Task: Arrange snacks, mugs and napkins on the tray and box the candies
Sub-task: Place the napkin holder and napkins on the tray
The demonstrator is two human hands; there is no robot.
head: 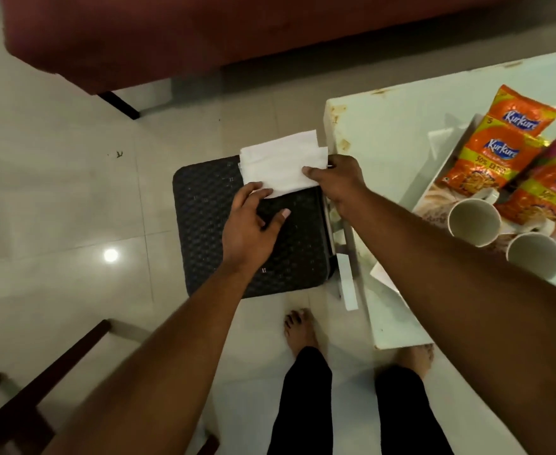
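While both hands work over the stool, this is how the single head view reads.

Head view, napkins: a small stack of white napkins (pixel 283 167) is held above the far right corner of a dark woven stool (pixel 253 231), off the tabletop (pixel 398 152) and just to its left.

Left hand: the left hand (pixel 253 229) pinches the near left corner of the stack, thumb out to the side; its grip is closed on paper.

Right hand: the right hand (pixel 339 178) grasps the right short edge, thumb on top, fingers hidden underneath.

Long axis: the stack runs left to right, slightly tilted up toward the tabletop, one hand at each end.

Tray: a white tray (pixel 447 165) sits near the right side of the tabletop, to the right of the napkins and a little nearer the camera.

On the tray: orange snack packets (pixel 500 152) lie along its far part; two white mugs (pixel 475 221) lie on their sides at its near end, mouths toward the camera.

Relation that matters: the tray lies to the right of the grip, so the right hand is the nearer one and would likely lead the carry across the tabletop's left edge.

Free space: bare tray shows mostly along its left rim; whether the napkins fit there flat cannot be told.

Candies and box: none can be made out.

Progress: snacks and mugs look placed, napkins not yet, boxing apparently not begun.
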